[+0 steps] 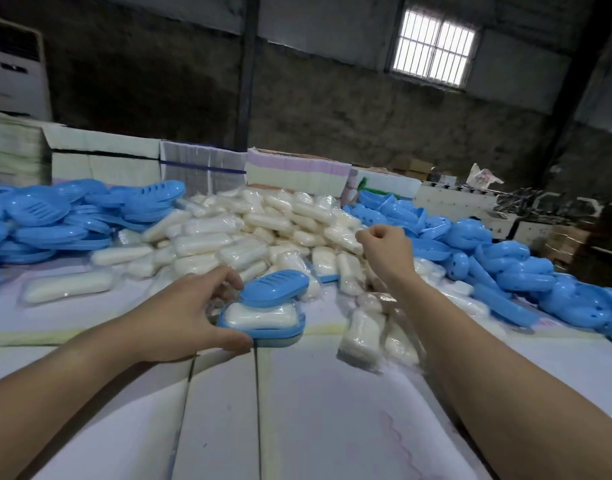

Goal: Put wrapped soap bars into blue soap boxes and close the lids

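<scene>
My left hand (193, 313) holds a blue soap box (263, 332) at the table's middle, thumb on its near rim and fingers behind. A wrapped white soap bar (259, 315) lies in the box's base. The slotted blue lid (275, 289) stands tilted over the bar, half open. My right hand (384, 249) hovers with curled fingers over the heap of wrapped soap bars (249, 233); whether it pinches anything is unclear.
Blue soap box parts are heaped at the left (65, 216) and along the right (505, 265). Loose wrapped bars lie near my right forearm (363, 334) and at the left (68, 287). Stacked cartons (200, 164) stand behind the table.
</scene>
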A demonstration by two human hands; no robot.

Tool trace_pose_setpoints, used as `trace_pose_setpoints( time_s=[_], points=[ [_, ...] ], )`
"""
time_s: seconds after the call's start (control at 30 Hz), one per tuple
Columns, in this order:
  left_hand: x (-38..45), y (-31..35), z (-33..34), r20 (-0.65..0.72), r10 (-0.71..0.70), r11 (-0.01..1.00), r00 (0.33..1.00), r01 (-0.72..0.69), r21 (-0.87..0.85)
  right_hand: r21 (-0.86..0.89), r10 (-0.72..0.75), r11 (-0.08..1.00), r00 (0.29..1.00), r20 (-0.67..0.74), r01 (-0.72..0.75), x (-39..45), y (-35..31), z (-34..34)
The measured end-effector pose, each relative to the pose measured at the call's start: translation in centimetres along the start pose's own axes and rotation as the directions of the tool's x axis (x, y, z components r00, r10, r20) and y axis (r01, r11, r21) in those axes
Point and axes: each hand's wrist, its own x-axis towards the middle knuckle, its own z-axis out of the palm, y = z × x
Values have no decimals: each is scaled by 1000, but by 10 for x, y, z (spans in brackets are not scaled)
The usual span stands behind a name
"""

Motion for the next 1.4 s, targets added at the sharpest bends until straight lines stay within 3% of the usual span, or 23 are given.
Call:
trace_pose_setpoints(
  time_s=[0.07, 0.13, 0.2, 0.27, 0.33, 0.47, 0.63, 0.73, 0.8, 0.97, 1.07, 1.13, 1.2, 1.4],
  points=[
    [0, -1, 1, -2, -1, 1000, 1000, 1, -2, -223, 1, 975, 993, -122, -29, 17, 20, -22],
    [0, -1, 1, 0, -5, 1000, 1000, 5, -1, -473, 17, 876, 988, -154, -89, 29, 53, -53],
    [2, -4, 1, -17, -4, 1000, 1000, 4, 4, -732, 94, 660, 985, -144, -170, 33, 90, -90],
    [2, -5, 2, -22, -10, 1000, 1000, 11, 14, -846, 252, 473, 958, -140, -248, 29, 120, -118],
    [2, -5, 3, -37, -16, 999, 999, 17, 27, -828, 343, 481, 931, -124, -288, 25, 135, -129],
    [1, -6, 6, -63, -19, 999, 998, 21, 39, -817, 197, 548, 977, -85, -182, 23, 130, -126],
    [-1, -9, 3, -35, -29, 1000, 999, 29, -1, -633, -6, 773, 996, -86, -50, 23, 91, -100],
    [-4, -1, 3, -7, 15, 999, 1000, -15, -39, -265, -74, 963, 995, -70, 53, 16, 48, -70],
    [-5, 3, 2, 13, 43, 998, 999, -42, -51, 0, -87, 996, 996, -6, 87, 7, 14, -51],
    [-10, 11, -6, 104, 37, 997, 994, -30, -70, 444, -222, 890, 950, 219, 105, -24, -60, -19],
    [-10, 14, -6, 106, 10, 998, 994, -3, -64, 719, -271, 679, 859, 435, -150, -45, -74, -4],
    [-10, 14, -4, 97, -3, 997, 995, 10, -73, 750, -271, 527, 757, 595, -401, -59, -68, 5],
    [-9, 13, -1, 68, -21, 996, 997, 27, -82, 699, -240, 454, 679, 694, -553, -67, -60, 9],
    [-5, 8, 1, 54, -40, 996, 998, 43, -72, 626, -173, 543, 655, 736, -559, -73, -51, 0]
  ],
)
